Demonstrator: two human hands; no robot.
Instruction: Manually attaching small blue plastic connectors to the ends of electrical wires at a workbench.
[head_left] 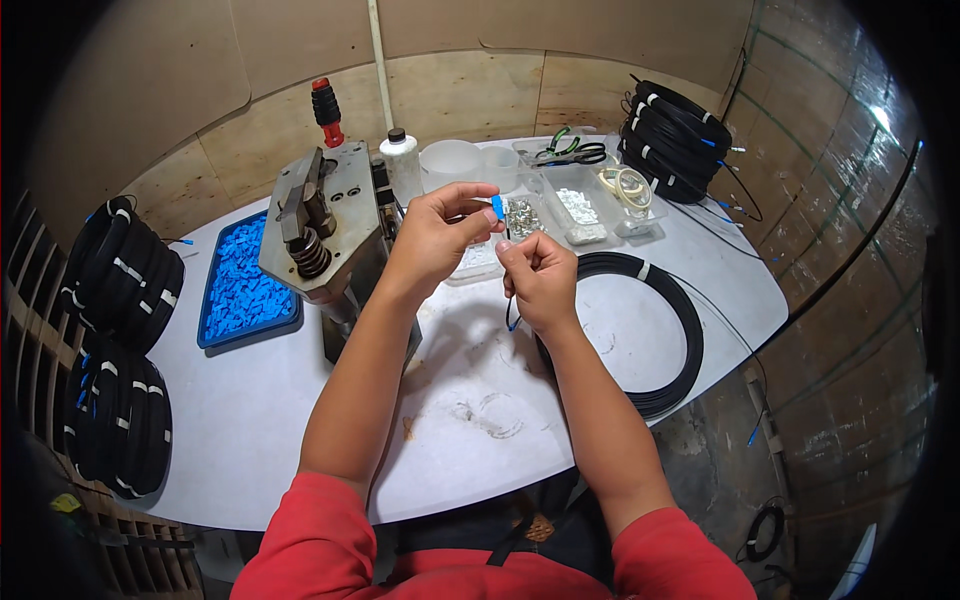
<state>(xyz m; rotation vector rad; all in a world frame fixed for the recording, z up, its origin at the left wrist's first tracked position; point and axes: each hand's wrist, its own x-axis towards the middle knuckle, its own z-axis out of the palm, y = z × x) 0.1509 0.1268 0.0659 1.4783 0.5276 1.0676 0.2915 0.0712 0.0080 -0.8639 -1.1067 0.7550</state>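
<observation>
Between the thumb and fingers of my left hand [435,238] is a small blue connector housing [497,207], held above the middle of the table. My right hand [543,281] pinches a thin black cable [508,232] just below it. The cable's upper end points up at the housing; whether it enters the housing is too small to tell. Below my right fist a short loop of the cable with a blue bit hangs down. A large coil of black cable [688,335] lies flat beside my right forearm.
A metal press [345,215] stands left of my left arm, beside a tray [208,330] of blue housings. Clear boxes hold metal parts [522,218] and white parts [578,207]. A white bottle [400,160], pliers [560,143] and scissors [588,154] sit behind. Stacked cable coils [672,145] rise back right; others stand left.
</observation>
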